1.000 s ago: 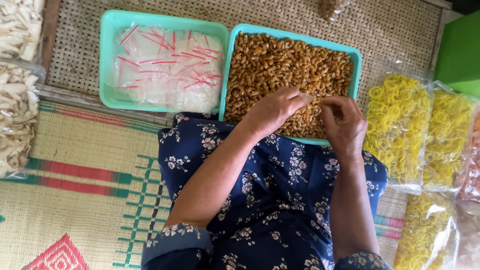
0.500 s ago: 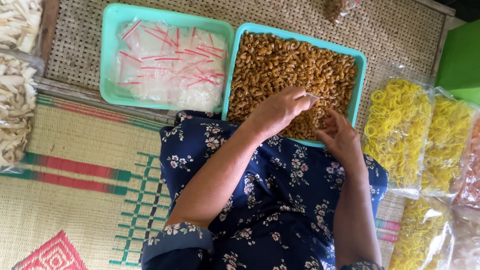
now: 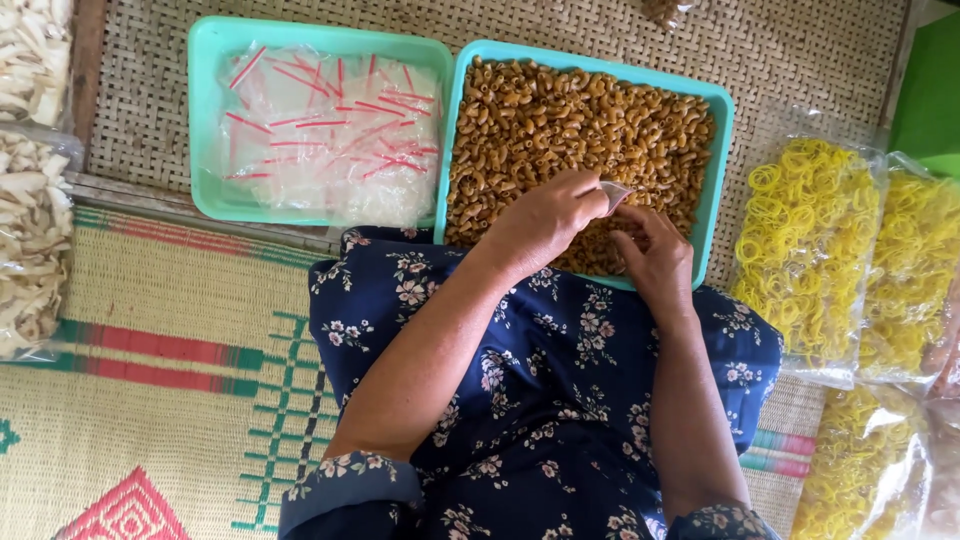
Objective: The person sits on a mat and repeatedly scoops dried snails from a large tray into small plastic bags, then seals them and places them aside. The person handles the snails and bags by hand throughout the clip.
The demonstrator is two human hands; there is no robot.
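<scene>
Partly hidden clear bag (image 3: pixel 616 193) between hands.

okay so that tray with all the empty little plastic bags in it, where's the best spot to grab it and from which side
Probably the near long rim of the left tray, towards its left corner, coming in from the mat side. That raised lip stands bare there, and the clear bags lie inside. Its right side sits close against the tray of brown snacks, where the left hand and right hand are working, leaving little room.
</scene>
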